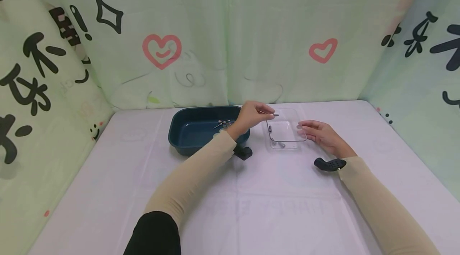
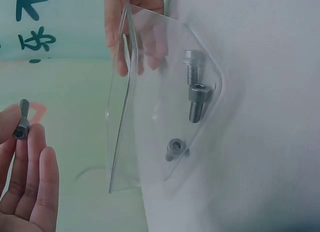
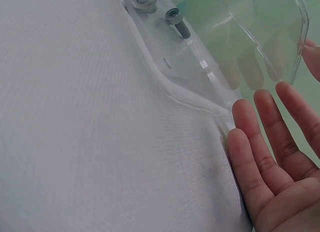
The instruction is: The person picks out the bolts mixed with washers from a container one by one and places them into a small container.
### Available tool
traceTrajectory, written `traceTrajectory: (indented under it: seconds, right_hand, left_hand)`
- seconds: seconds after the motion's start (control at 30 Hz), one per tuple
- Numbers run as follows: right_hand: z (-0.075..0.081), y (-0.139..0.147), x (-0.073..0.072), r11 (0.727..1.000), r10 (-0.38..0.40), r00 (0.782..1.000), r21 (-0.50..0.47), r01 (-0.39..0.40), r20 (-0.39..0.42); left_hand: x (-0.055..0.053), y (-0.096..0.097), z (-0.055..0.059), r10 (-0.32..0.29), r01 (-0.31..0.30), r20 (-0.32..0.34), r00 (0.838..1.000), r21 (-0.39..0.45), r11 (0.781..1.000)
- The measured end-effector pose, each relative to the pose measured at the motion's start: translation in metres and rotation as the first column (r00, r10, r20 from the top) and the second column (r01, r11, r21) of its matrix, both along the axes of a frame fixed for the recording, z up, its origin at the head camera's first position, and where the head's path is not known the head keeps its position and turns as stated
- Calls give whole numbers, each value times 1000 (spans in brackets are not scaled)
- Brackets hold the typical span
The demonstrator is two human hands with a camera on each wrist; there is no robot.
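My left hand (image 1: 253, 115) pinches a small socket-head bolt (image 2: 22, 119) between thumb and fingers, above the clear plastic box. The open-topped transparent box (image 1: 287, 146) rests on the table and holds several similar metal bolts (image 2: 199, 99) lying loose near one end. At its right side is my right hand (image 1: 321, 135), fingers (image 3: 270, 122) fairly straight and close against the outer wall. In the right wrist view, a bolt (image 3: 177, 23) lies on the box floor; most of the thumb is cut off by the frame.
Left of the box stands a dark blue tub (image 1: 187, 147) with more metal bolts (image 1: 223, 123) at its right end, partly hidden by my left forearm. A white cloth covers the table (image 1: 273, 207). Patterned curtains (image 1: 230, 47) rise behind and on both sides.
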State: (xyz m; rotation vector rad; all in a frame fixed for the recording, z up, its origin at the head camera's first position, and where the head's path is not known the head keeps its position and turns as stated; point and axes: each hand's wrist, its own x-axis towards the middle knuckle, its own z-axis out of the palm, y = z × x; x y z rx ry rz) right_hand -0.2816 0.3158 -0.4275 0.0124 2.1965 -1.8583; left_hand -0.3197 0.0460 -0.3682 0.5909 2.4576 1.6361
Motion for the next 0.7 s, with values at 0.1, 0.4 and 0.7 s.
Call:
traceTrajectory:
  seconds: [0.1, 0.4, 0.7]
  right_hand:
    - [0, 0, 0, 1000, -5, 1000, 9, 5, 6]
    - [-2, 1, -1, 1000, -5, 1000, 0, 5, 7]
    - [-1, 0, -2, 999, 1, 1000, 45, -1, 9]
  left_hand:
    - [-2, 5, -2, 10, -10, -15, 1000, 4, 1000]
    - [-3, 21, -5, 27, -27, 16, 1000, 17, 999]
    - [-3, 30, -12, 58, -58, 50, 997, -10, 998]
